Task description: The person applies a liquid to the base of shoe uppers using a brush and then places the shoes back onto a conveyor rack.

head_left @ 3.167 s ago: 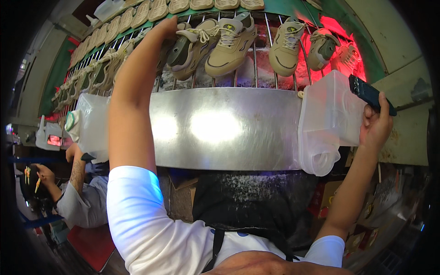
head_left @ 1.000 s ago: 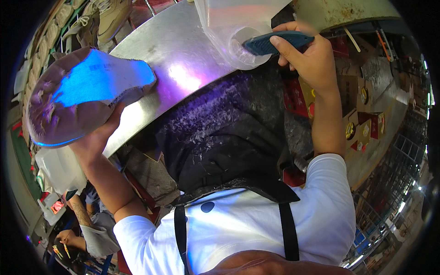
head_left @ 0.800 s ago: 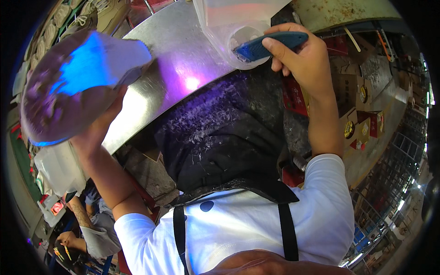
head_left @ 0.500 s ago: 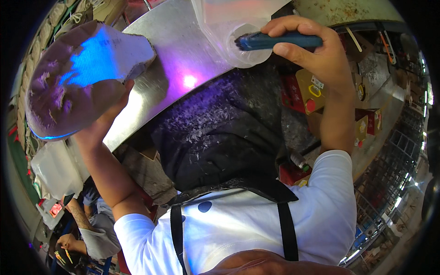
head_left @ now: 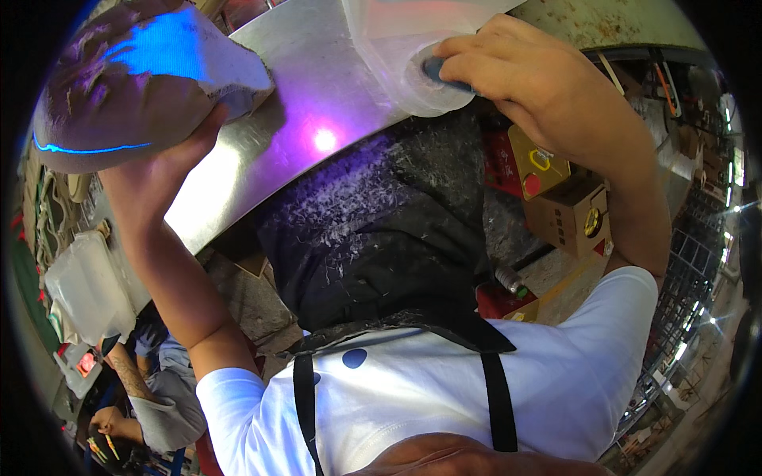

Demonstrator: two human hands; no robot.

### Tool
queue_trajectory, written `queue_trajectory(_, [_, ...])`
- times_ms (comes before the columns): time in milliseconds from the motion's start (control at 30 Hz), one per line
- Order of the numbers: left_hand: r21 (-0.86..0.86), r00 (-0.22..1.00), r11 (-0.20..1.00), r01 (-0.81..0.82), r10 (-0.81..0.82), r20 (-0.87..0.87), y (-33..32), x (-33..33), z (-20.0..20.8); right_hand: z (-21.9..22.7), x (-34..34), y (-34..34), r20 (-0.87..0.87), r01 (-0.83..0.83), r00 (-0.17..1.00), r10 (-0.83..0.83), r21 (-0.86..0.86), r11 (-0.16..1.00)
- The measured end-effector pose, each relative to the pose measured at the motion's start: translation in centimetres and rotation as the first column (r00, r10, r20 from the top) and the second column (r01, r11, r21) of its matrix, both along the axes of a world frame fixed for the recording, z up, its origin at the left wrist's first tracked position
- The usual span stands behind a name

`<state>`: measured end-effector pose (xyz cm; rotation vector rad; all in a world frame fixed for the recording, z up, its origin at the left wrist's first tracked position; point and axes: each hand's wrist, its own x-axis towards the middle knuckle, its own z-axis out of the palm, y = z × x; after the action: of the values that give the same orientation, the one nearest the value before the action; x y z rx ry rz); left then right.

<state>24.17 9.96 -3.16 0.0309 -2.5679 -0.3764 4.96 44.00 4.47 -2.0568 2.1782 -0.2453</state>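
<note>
My left hand [head_left: 178,155] is closed around a brown-grey shoe upper [head_left: 95,115], raised at the far left. Bright blue light falls across its pale underside, and a thin glowing blue line runs along one edge. My right hand [head_left: 516,67] grips a brush [head_left: 433,70] with a dark blue handle, mostly hidden by the fingers. The brush points down into the round opening of a translucent plastic container [head_left: 369,59], so its bristles are out of sight. That container sits at the edge of a shiny metal table [head_left: 309,87].
Yellow-and-red boxes [head_left: 548,170] and a brown carton [head_left: 567,214] are below right of the table. At lower left, another person's arm [head_left: 131,373] shows near a translucent plastic container [head_left: 91,282]. Shoes [head_left: 51,202] line the left side. White shreds cover my dark apron [head_left: 357,198].
My left hand has lifted the shoe upper away and tilted it. My right hand has turned over and pushed the brush, earlier lying level at the opening, down into the container.
</note>
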Motion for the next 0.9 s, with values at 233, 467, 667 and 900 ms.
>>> queue_trajectory(233, [0.071, 1.000, 0.997, 0.015, -0.014, -0.023, -0.4, -0.1, -0.5, -0.6, 0.8, -1.2, -0.366, -0.139, 0.917, 0.158, 0.078, 0.987])
queue_trajectory(467, [0.167, 1.000, 0.986, -0.002, 0.000, 0.009, 0.2, -0.2, -0.2, -0.7, 1.1, -0.8, -0.341, 0.017, 0.939, 0.039, 0.158, 0.987])
queue_trajectory(667, [0.009, 1.000, 1.000, -0.001, 0.001, -0.001, -0.2, 0.1, -0.2, 1.8, -1.1, -1.3, -0.063, 0.091, 0.995, -0.078, 0.247, 0.965])
queue_trajectory(900, [0.047, 0.999, 0.998, 0.044, -0.042, -0.035, 0.4, -0.6, 0.8, 1.0, -0.9, -1.9, 0.413, 0.572, 0.369, -0.832, 0.604, 0.554])
